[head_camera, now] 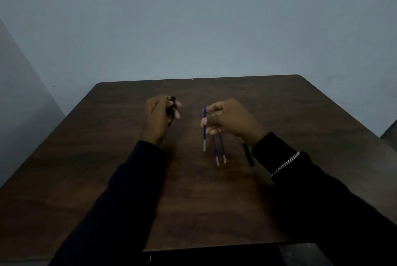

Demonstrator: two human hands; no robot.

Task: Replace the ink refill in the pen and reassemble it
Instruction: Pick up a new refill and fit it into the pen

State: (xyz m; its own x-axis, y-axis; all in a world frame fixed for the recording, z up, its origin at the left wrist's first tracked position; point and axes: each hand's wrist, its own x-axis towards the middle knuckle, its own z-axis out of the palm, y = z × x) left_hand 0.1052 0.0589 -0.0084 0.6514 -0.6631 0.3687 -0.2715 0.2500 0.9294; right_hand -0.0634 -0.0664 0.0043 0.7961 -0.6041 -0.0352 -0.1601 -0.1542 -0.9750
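Pinched between thumb and fingers of the right hand (227, 118), a blue ink refill (204, 128) stands nearly upright above the table, its pale tip end pointing down toward the near side. Across from it, the left hand (160, 113) is curled around a black pen barrel (170, 105), whose open end pokes out above the fingers on the far side. Both hands hover over the middle of a dark wooden table (107, 169), well apart from each other, with the barrel to the left and the held refill to the right.

Two more blue refills (219, 149) lie on the tabletop just near of the right hand, side by side and almost parallel, pale tips toward the near edge. Right of them, close beside the right wrist, a short black pen part (249, 155) rests on the wood; its exact shape is too dark to make out.

Dark sleeves cover both forearms, and a silver chain bracelet (284, 164) sits over the right cuff. Behind the table rises a plain bluish wall (193, 18)
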